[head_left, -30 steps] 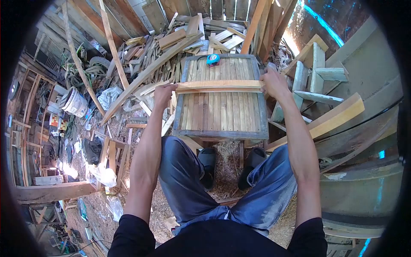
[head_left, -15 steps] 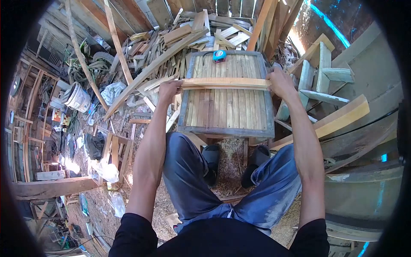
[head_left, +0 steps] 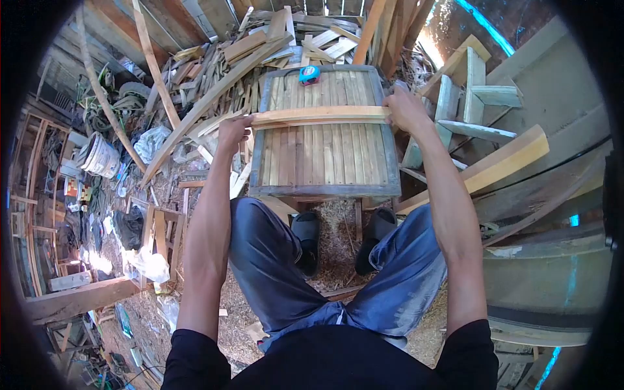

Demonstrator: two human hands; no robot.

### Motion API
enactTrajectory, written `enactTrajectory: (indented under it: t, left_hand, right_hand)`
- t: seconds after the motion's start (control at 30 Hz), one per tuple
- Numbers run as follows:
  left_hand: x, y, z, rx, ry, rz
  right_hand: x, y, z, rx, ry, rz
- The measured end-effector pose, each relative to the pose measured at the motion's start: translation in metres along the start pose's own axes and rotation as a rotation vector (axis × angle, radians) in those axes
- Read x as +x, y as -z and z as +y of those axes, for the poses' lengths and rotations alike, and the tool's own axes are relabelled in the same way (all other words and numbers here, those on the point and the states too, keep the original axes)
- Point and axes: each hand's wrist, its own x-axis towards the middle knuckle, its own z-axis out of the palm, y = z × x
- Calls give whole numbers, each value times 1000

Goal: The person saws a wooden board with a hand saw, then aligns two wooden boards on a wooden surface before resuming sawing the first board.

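Observation:
Two pale wooden strips (head_left: pixel 322 115), side by side, lie across a small slatted table (head_left: pixel 325 162) with a dark frame. Around their left end, just past the table's edge, my left hand (head_left: pixel 234 132) is closed. At the opposite end my right hand (head_left: pixel 407 110) grips them with bent fingers. Beyond the strips, near the table's far edge, rests a blue tape measure (head_left: pixel 309 75).
Behind the table is a heap of scrap wood (head_left: pixel 240 62). A long beam (head_left: pixel 214 97) leans at the left, with a white bucket (head_left: pixel 99 156) farther out. To the right are a painted wooden frame (head_left: pixel 474 107) and a thick plank (head_left: pixel 484 172).
The whole view has shifted, so the table and both hands sit farther left and slightly higher in it. The strips still lie across the table, held at both ends.

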Motion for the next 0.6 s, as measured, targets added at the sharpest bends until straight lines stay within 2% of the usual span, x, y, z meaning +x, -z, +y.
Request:
enactTrajectory:
  t: [0.13,0.4,0.6]
  left_hand:
    - [7,2,-3,-23,6,-56]
    - [1,-2,-2,14,0,-8]
    - [2,-1,-2,-1,3,-27]
  right_hand:
    - [4,-9,4,-10,8,13]
    - [0,-8,3,-25,70,94]
    - [2,-4,-1,-30,19,31]
